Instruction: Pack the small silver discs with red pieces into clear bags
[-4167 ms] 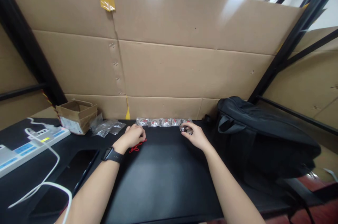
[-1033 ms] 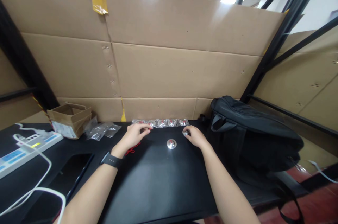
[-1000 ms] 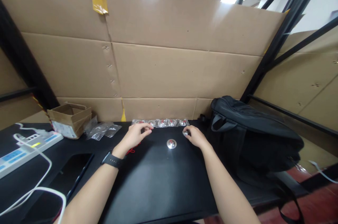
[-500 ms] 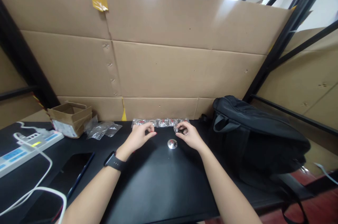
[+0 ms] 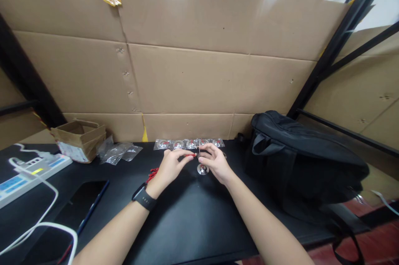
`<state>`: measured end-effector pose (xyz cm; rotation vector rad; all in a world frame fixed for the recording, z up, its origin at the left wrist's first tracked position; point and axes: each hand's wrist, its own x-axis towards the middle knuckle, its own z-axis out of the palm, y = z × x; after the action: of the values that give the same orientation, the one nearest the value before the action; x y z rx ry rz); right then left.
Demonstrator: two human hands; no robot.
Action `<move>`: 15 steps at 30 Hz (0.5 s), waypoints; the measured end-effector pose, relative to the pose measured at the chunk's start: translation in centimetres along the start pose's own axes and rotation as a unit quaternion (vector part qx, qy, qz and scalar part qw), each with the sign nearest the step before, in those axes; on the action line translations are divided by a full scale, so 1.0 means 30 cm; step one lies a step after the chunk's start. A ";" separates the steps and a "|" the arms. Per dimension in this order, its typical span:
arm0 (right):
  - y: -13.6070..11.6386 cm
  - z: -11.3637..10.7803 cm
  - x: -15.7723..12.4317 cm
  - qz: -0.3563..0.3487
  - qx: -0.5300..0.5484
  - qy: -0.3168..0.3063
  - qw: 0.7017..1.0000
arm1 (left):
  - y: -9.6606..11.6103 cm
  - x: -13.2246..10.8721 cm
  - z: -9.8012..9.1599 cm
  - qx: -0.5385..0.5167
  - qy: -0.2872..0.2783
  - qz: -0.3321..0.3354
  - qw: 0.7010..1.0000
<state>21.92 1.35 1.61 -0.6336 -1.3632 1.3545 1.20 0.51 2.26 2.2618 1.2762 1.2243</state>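
Observation:
My left hand (image 5: 172, 167) pinches a small, thin red piece (image 5: 191, 155) between thumb and fingertips. Facing it, my right hand (image 5: 218, 164) grips a silver metal disc (image 5: 198, 152) by its rim, turned edge-on. The tip of the red piece is close to the disc; whether they touch I cannot tell. Just below, another shiny round disc (image 5: 203, 169) lies flat on the black table. Several small red pieces (image 5: 152, 173) lie beside my left wrist, partly hidden by it. Behind my hands is a row of discs in clear bags (image 5: 191, 144), some with red showing.
To the left stand an open cardboard box (image 5: 77, 140), clear plastic bags (image 5: 120, 152), a white power strip (image 5: 46, 173) with cables and a dark phone (image 5: 77, 211). A black bag (image 5: 299, 165) fills the right side. Cardboard (image 5: 187, 82) walls the back.
Both hands have moved together, above the flat disc. The left now shows a red piece in its fingers. The disc in my right hand has moved left and stands edge-on.

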 end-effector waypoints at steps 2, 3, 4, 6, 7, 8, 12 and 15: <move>0.001 0.001 -0.002 0.003 0.015 -0.012 1.000 | 0.008 -0.005 0.000 0.053 -0.001 0.038 0.998; 0.000 0.002 -0.003 0.004 0.018 -0.020 1.000 | 0.012 -0.007 -0.003 0.080 -0.003 0.058 0.995; -0.001 0.002 -0.004 0.004 0.019 -0.026 0.999 | 0.017 -0.008 -0.007 0.104 -0.005 0.077 0.992; -0.003 0.004 -0.004 0.000 0.016 -0.034 0.999 | 0.029 -0.010 -0.016 0.140 -0.003 0.101 0.985; -0.004 0.005 -0.004 -0.001 0.016 -0.036 0.999 | 0.035 -0.011 -0.021 0.151 0.003 0.107 0.983; -0.005 0.007 -0.004 -0.002 0.015 -0.037 0.999 | 0.042 -0.011 -0.024 0.158 0.009 0.109 0.981; -0.004 0.011 -0.003 -0.001 0.013 -0.040 0.999 | 0.059 -0.014 -0.024 0.164 0.022 0.112 0.980; 0.000 0.011 -0.003 -0.005 0.008 -0.039 0.999 | 0.064 -0.019 -0.014 0.158 0.028 0.104 0.982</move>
<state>21.64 1.14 1.66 -0.5689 -1.4145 1.3933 1.83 -1.13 3.31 2.6612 1.3654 1.2354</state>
